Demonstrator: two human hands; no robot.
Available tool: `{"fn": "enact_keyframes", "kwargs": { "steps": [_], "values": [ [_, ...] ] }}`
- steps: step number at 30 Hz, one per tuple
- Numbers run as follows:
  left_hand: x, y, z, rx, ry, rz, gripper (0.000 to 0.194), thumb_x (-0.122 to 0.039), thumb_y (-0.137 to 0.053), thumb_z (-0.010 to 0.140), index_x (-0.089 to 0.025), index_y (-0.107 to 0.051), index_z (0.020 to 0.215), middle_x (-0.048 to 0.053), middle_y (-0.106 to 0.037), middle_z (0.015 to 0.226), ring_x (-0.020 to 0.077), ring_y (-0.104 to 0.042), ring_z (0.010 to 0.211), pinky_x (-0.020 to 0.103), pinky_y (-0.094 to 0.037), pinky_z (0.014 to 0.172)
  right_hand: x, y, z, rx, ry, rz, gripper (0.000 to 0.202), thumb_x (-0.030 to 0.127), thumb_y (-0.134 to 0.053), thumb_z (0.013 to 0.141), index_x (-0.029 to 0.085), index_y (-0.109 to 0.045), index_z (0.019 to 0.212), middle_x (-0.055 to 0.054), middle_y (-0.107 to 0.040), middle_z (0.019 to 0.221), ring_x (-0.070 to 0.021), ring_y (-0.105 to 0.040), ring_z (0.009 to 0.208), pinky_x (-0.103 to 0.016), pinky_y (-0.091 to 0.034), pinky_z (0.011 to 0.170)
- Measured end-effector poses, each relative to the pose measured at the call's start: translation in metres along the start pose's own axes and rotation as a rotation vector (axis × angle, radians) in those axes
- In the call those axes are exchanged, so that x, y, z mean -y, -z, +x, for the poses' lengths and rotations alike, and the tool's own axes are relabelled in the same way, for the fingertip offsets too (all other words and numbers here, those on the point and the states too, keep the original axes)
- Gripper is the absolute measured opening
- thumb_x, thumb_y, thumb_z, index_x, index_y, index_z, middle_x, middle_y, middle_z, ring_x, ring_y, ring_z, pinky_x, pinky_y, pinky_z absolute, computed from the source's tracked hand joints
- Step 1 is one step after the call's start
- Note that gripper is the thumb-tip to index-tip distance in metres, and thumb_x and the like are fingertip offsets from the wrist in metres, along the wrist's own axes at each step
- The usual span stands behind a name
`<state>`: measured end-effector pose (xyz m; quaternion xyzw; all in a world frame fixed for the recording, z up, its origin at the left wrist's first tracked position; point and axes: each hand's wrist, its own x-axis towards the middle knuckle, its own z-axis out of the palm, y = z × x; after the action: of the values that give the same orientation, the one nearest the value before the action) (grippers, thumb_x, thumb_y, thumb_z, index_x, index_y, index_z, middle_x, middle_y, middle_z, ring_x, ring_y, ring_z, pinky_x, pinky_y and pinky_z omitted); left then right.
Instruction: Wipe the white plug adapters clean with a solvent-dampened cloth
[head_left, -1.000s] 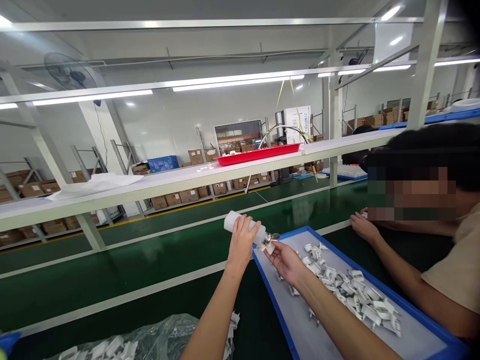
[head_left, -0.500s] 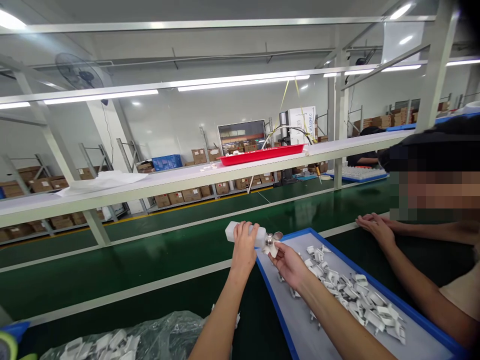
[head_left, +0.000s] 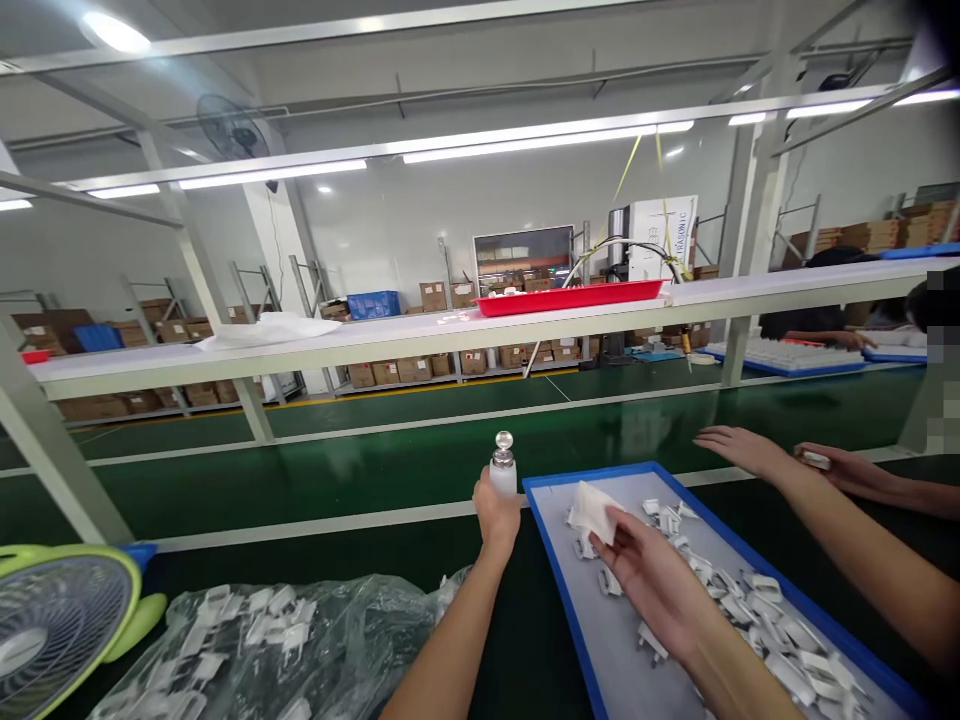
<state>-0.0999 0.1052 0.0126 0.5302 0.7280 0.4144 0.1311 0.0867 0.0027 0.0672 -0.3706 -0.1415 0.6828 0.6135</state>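
Observation:
My left hand (head_left: pixel 498 520) is wrapped round a white plastic bottle (head_left: pixel 503 478) with a metal neck and an opened flip cap. The bottle stands upright at the green bench, left of the blue-rimmed tray. In my right hand (head_left: pixel 652 580) is a white cloth or wipe (head_left: pixel 594 510), pinched between thumb and fingers above the tray's left part. Beneath and beside that hand, many small white plastic parts with metal prongs (head_left: pixel 750 605) lie heaped in the tray (head_left: pixel 551 560). My right forearm hides some of them.
A clear plastic bag (head_left: pixel 360 630) with more white parts lies at the lower left, beside a green fan (head_left: pixel 67 625). A red tray (head_left: pixel 570 298) rests on the raised shelf ahead. On the right, a co-worker's hands (head_left: pixel 750 450) reach near the tray; one holds a small white part.
My left hand has turned the bottle from tilted sideways to upright. The cloth has left the bottle's mouth and moved right with my right hand. The view has shifted left.

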Motion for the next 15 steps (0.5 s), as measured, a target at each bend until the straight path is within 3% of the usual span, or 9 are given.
{"fn": "enact_keyframes", "kwargs": {
  "steps": [6, 8, 10, 12, 13, 14, 15],
  "values": [
    [0.017, -0.003, -0.007, -0.076, 0.134, 0.008, 0.04, -0.03, -0.067, 0.094, -0.018, -0.057, 0.13, 0.009, -0.065, 0.124, 0.0232, -0.067, 0.107, 0.044, -0.059, 0.088, -0.004, 0.042, -0.021, -0.115, -0.08, 0.039, 0.03, 0.012, -0.07, 0.086, 0.015, -0.066, 0.116, -0.01, -0.074, 0.113, -0.02, -0.072, 0.092, -0.03, -0.066, 0.069],
    [0.012, 0.001, -0.008, -0.062, 0.136, 0.029, 0.044, -0.029, -0.068, 0.093, -0.019, -0.055, 0.134, 0.009, -0.063, 0.128, 0.0244, -0.066, 0.109, 0.046, -0.058, 0.092, -0.011, 0.056, -0.023, -0.127, -0.081, 0.086, 0.037, 0.012, -0.08, 0.076, 0.015, -0.068, 0.11, -0.009, -0.075, 0.11, -0.0202, -0.073, 0.088, -0.031, -0.065, 0.066],
    [0.002, 0.01, -0.011, -0.046, 0.118, 0.059, 0.058, -0.026, -0.071, 0.089, -0.02, -0.047, 0.142, 0.013, -0.056, 0.139, 0.0291, -0.061, 0.12, 0.052, -0.054, 0.099, -0.022, 0.071, -0.026, -0.12, -0.078, 0.115, 0.049, 0.017, -0.094, 0.055, 0.014, -0.07, 0.098, -0.008, -0.076, 0.102, -0.0203, -0.072, 0.082, -0.03, -0.064, 0.063],
    [-0.008, 0.023, -0.017, -0.046, 0.054, 0.1, 0.088, -0.016, -0.074, 0.082, -0.013, -0.024, 0.155, 0.023, -0.037, 0.155, 0.0393, -0.039, 0.143, 0.057, -0.042, 0.112, -0.031, 0.085, -0.027, -0.104, -0.073, 0.105, 0.059, 0.025, -0.1, 0.039, 0.013, -0.071, 0.088, -0.007, -0.077, 0.095, -0.021, -0.072, 0.082, -0.029, -0.062, 0.065],
    [-0.012, 0.03, -0.023, -0.032, -0.005, 0.117, 0.099, -0.013, -0.074, 0.079, -0.006, -0.012, 0.157, 0.029, -0.027, 0.159, 0.0428, -0.025, 0.15, 0.056, -0.037, 0.117, -0.034, 0.09, -0.026, -0.102, -0.063, 0.089, 0.057, 0.027, -0.101, 0.038, 0.013, -0.071, 0.085, -0.007, -0.076, 0.091, -0.0217, -0.072, 0.082, -0.028, -0.062, 0.067],
    [-0.015, 0.038, -0.03, -0.013, -0.069, 0.133, 0.1, -0.013, -0.07, 0.08, -0.006, -0.008, 0.158, 0.029, -0.019, 0.162, 0.0433, -0.014, 0.153, 0.057, -0.032, 0.119, -0.034, 0.094, -0.023, -0.096, -0.05, 0.069, 0.053, 0.03, -0.1, 0.043, 0.013, -0.07, 0.083, -0.006, -0.076, 0.087, -0.0218, -0.072, 0.083, -0.029, -0.062, 0.069],
    [-0.016, 0.045, -0.039, 0.01, -0.122, 0.148, 0.094, -0.014, -0.068, 0.081, -0.008, -0.013, 0.158, 0.027, -0.018, 0.163, 0.0428, -0.012, 0.154, 0.059, -0.03, 0.119, -0.031, 0.096, -0.016, -0.084, -0.028, 0.038, 0.045, 0.033, -0.097, 0.053, 0.013, -0.07, 0.084, -0.006, -0.075, 0.085, -0.0209, -0.072, 0.084, -0.03, -0.061, 0.071]
  ]
}}
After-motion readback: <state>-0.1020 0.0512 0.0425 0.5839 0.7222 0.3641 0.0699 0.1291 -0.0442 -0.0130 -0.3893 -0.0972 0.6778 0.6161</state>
